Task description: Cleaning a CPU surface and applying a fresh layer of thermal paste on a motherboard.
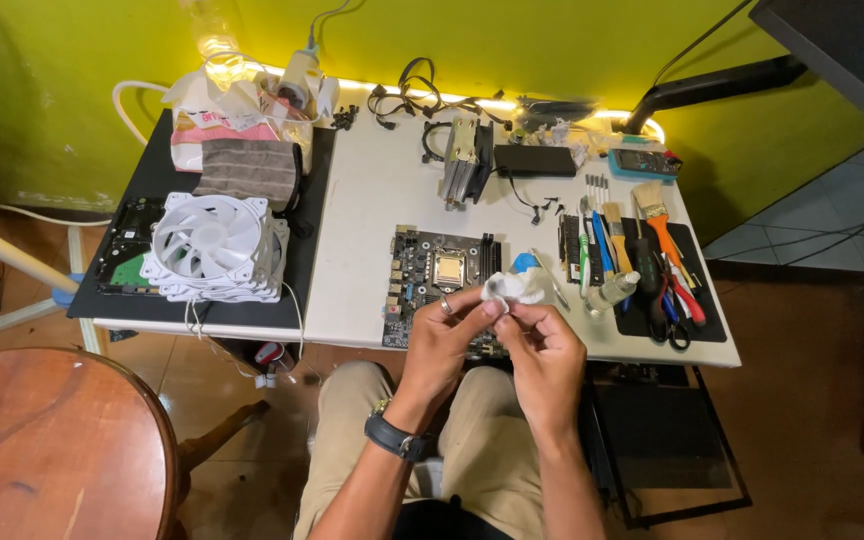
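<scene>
Both of my hands meet above the near edge of the white table (362, 210). My left hand (444, 340), with a ring and a black wristwatch, pinches a small wad of white tissue (501, 288). My right hand (544, 348) grips the same wad from the other side. Just beyond my fingers lies a dark motherboard (432, 275) with its square processor socket showing. A small blue object (525, 263) peeks out behind the tissue.
A stack of white case fans (217, 248) and a hard drive (124, 250) lie on a black mat at left. Brushes, screwdrivers and scissors (652, 260) fill a mat at right. A cooler heatsink (465, 160) and cables sit at the back. A round wooden table (52, 440) stands near left.
</scene>
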